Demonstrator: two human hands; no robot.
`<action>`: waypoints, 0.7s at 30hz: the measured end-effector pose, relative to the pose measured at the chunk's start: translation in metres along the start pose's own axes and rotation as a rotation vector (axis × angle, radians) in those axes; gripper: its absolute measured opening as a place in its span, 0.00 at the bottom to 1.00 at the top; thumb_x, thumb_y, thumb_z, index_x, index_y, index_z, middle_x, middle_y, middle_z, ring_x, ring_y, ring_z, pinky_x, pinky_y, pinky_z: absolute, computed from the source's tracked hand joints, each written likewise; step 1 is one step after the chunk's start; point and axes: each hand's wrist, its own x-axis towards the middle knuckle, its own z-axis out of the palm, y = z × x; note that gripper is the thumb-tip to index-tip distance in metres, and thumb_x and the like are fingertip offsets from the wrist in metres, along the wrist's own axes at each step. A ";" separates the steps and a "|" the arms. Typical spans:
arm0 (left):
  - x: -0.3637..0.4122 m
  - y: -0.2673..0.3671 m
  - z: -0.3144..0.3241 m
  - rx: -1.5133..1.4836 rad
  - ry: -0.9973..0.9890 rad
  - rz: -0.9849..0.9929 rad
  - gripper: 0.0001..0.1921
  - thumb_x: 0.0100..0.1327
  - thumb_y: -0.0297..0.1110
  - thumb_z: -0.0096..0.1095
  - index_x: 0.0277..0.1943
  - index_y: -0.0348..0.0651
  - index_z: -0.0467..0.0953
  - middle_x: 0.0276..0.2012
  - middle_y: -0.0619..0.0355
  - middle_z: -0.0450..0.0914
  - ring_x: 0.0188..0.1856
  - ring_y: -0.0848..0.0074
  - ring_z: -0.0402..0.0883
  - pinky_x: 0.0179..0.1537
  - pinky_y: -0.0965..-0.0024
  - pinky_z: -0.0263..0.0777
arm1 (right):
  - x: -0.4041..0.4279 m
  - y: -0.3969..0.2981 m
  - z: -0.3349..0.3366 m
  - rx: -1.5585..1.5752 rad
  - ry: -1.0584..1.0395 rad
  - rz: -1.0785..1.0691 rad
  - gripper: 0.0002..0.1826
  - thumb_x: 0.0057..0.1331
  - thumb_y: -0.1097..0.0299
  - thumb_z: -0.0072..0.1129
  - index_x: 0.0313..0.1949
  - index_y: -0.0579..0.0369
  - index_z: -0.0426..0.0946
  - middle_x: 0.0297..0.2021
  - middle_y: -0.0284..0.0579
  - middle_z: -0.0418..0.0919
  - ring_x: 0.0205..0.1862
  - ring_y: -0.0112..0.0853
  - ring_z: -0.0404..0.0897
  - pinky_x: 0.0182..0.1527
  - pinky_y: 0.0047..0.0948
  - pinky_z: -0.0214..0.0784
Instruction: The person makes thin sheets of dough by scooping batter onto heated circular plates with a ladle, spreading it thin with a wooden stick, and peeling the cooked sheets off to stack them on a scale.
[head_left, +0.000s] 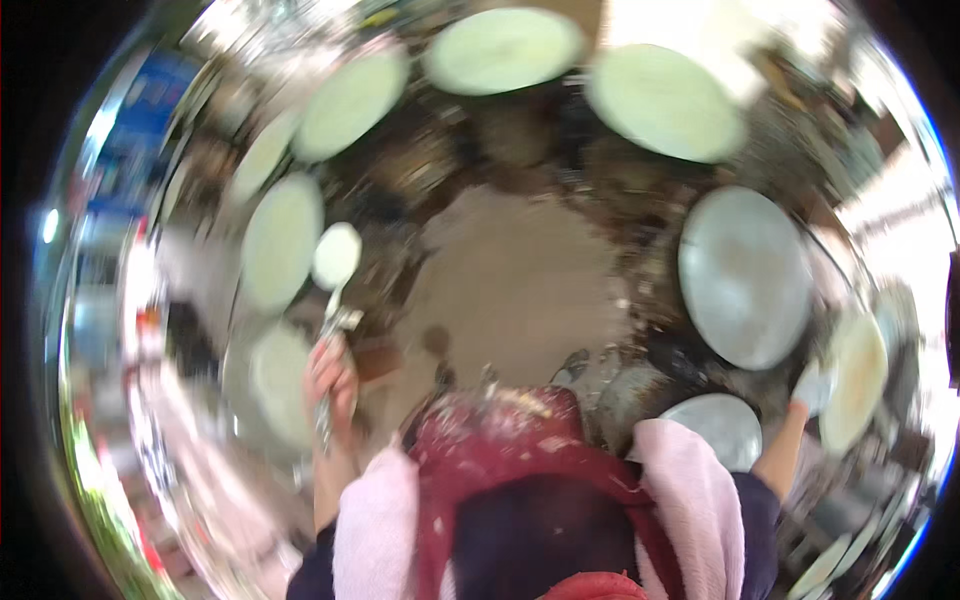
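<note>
My left hand (330, 375) is closed around the handle of a ladle, whose round bowl (337, 256) looks full of a pale liquid. Just beside that bowl is a round pan with a pale surface layer (282, 244). Another pale round (281, 382) lies left of my left hand. At the far right my right hand (814, 388), in a white glove or cloth, meets the edge of a pale, browned round sheet (855, 382). Blur hides its fingers, so its grip is unclear. Nearby is a grey round metal pan (746, 277) with brownish marks.
More pale rounds (502, 51) curve along the far side, including one at upper right (664, 103). A smaller grey metal pan (712, 431) lies near my right arm. Dark debris surrounds the brown floor (517, 277). A red, white-spattered surface (499, 427) is close to my body.
</note>
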 end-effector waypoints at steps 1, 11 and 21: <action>-0.008 0.014 -0.007 -0.030 0.025 0.060 0.13 0.75 0.35 0.33 0.32 0.45 0.62 0.19 0.69 0.64 0.11 0.86 0.60 0.17 0.78 0.51 | -0.036 -0.046 -0.032 0.370 -0.041 0.075 0.24 0.63 0.64 0.53 0.57 0.61 0.71 0.53 0.57 0.76 0.54 0.47 0.74 0.58 0.38 0.64; -0.133 0.268 -0.200 1.117 0.790 0.497 0.13 0.69 0.37 0.50 0.34 0.35 0.71 0.18 0.55 0.71 0.14 0.69 0.69 0.20 0.69 0.63 | -0.441 -0.400 -0.139 0.964 -0.830 -0.408 0.32 0.61 0.77 0.60 0.66 0.58 0.62 0.61 0.47 0.69 0.58 0.30 0.71 0.61 0.27 0.60; -0.104 0.391 -0.378 2.432 0.871 -0.082 0.13 0.65 0.33 0.45 0.39 0.32 0.75 0.37 0.37 0.79 0.36 0.46 0.80 0.39 0.50 0.74 | -0.553 -0.493 -0.188 0.556 -1.090 -0.829 0.27 0.61 0.66 0.60 0.60 0.52 0.70 0.53 0.48 0.78 0.51 0.34 0.80 0.52 0.29 0.70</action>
